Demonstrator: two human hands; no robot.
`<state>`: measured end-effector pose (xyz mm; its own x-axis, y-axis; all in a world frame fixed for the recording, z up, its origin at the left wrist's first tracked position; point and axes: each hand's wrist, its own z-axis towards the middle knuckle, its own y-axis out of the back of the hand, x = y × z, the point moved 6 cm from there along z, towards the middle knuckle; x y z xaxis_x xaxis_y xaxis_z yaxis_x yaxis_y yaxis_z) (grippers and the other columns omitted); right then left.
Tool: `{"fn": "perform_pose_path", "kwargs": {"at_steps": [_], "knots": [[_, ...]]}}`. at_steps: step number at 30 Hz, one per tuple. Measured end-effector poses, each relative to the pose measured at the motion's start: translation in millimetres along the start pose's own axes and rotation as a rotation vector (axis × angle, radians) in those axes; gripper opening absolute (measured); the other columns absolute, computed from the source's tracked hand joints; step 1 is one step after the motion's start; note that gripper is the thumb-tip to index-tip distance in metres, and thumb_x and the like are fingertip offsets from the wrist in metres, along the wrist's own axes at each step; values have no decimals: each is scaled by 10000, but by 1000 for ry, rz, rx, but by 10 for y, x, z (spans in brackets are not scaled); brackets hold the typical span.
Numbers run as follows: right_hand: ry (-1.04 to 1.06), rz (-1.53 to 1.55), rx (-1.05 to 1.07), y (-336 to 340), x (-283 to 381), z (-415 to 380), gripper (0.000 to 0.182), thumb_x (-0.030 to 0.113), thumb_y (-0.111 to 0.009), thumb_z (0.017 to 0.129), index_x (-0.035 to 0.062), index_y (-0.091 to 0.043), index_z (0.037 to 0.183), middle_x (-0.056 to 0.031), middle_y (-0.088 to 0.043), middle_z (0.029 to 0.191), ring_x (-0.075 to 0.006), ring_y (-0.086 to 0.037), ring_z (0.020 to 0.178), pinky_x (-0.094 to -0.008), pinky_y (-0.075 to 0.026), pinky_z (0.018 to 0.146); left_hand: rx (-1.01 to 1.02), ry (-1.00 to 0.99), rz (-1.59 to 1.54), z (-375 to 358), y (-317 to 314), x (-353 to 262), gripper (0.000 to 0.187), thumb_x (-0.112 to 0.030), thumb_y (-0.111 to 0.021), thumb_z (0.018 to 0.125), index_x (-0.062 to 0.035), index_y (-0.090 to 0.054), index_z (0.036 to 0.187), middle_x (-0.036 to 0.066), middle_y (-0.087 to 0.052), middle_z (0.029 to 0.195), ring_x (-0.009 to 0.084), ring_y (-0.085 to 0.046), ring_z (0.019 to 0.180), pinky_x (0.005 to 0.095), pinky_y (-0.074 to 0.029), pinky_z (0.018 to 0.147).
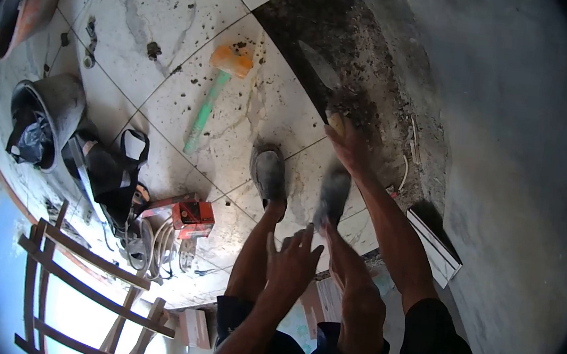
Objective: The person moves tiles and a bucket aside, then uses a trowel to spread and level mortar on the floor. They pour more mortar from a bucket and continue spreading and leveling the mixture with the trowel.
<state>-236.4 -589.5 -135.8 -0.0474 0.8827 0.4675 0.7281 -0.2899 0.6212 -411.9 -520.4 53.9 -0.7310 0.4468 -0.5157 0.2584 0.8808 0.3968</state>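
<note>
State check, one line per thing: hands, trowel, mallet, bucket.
right hand: gripped on the trowel handle
trowel: blade down on the dark mortar patch
left hand: open, holding nothing
mallet: lying flat on the tiles
bucket: tipped on its side

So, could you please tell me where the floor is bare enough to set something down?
Barest are the white tiles between the mallet and the dark mortar strip, and those above the mallet, though speckled with debris. The lower left is crowded: bucket, bag, red box, hoses. The right hand holds the trowel over the mortar.
</note>
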Motion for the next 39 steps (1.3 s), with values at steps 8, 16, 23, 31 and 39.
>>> {"fn": "perform_pose_path", "kwargs": {"at_steps": [8,16,23,31,39], "knots": [[30,160,-34,-343,-386,-208,344,305,-606,774,10,-515,926,-198,-567,762,-368,-571,711,-402,-456,625,115,-458,-191,840,636,-164,476,-225,-585,788,-22,-420,1186,166,-499,1146,334,-487,1032,391,-391,891],[132,344,197,-640,-1132,-336,296,162,-559,797,0,-484,1032,-221,-520,986,-309,-549,871,-371,-448,713,-100,-1029,60,2398,-643,-68,489,-326,-536,812,-28,-434,1186,170,-482,1162,289,-437,1119,400,-319,975],[147,97,303,-428,-945,-171,338,186,-563,776,-13,-491,1039,-236,-515,1008,-402,-515,919,-435,-443,742,-117,-1054,62,2591,-1036,189,504,-412,-497,788,0,-521,1076,133,-569,953,251,-509,994,376,-267,1024],[128,-27,359,-631,-661,181,302,184,-564,772,-12,-514,996,-228,-551,925,-395,-548,840,-441,-455,687,-166,-1072,-32,2862,-727,416,387,-306,-552,752,-7,-567,997,121,-570,819,261,-546,860,415,-291,1011],[181,118,184,-593,-655,196,300,189,-563,773,-8,-493,989,-215,-561,851,-365,-568,744,-435,-461,637,-161,-1041,301,2875,-687,278,494,-453,-488,779,-71,-550,1085,136,-584,894,296,-502,1001,439,-264,1020]]}}
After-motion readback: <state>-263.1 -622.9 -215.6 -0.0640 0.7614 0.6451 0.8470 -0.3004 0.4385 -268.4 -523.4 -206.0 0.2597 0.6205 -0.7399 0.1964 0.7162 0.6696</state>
